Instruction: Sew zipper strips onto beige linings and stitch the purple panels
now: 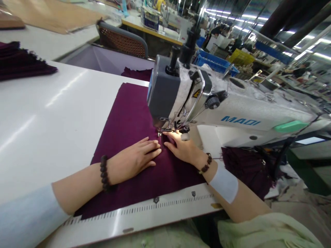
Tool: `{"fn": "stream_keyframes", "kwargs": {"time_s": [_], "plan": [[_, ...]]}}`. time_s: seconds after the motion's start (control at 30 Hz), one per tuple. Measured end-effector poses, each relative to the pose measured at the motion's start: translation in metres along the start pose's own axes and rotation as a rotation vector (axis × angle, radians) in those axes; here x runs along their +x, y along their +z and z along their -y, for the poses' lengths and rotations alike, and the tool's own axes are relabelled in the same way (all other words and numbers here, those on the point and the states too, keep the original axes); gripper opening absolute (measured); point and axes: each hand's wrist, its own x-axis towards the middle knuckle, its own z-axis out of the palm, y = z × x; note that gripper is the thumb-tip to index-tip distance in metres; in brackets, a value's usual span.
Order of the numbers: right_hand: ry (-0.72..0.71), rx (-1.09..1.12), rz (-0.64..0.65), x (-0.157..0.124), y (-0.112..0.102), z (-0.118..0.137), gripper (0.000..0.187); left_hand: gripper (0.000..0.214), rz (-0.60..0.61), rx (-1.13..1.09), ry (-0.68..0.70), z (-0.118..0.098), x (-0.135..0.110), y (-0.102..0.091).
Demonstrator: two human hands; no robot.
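A dark purple fabric panel lies flat on the white sewing table, its upper right part running under the head of the sewing machine. My left hand rests palm down on the panel, fingers stretched toward the presser foot. On the other side, my right hand touches the fabric close to the foot, thumb and forefinger apart around a narrow dark strip or seam. The needle lamp lights this spot. The needle itself is too small to make out.
Stacked dark purple pieces lie at the table's far left. More purple fabric is bunched right of the machine. A printed ruler runs along the front edge. Behind stand a chair and a blue crate.
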Motion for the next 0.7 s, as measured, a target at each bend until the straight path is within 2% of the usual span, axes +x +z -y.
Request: {"fn": "stream_keyframes", "kwargs": {"time_s": [0.13, 0.33, 0.47, 0.7], "plan": [[0.042, 0.051, -0.015, -0.010, -0.002, 0.008, 0.033, 0.035, -0.025, 0.014, -0.028, -0.007, 0.000, -0.001], [0.067, 0.074, -0.035, -0.009, -0.003, 0.012, 0.034, 0.036, -0.042, 0.029, -0.081, -0.018, 0.001, 0.000], [0.072, 0.095, -0.040, -0.008, -0.001, 0.010, 0.032, 0.040, -0.069, 0.044, -0.087, -0.020, -0.001, 0.002], [0.058, 0.101, -0.006, -0.008, -0.002, 0.006, 0.031, 0.036, -0.039, 0.043, -0.089, -0.019, -0.002, 0.002]]}}
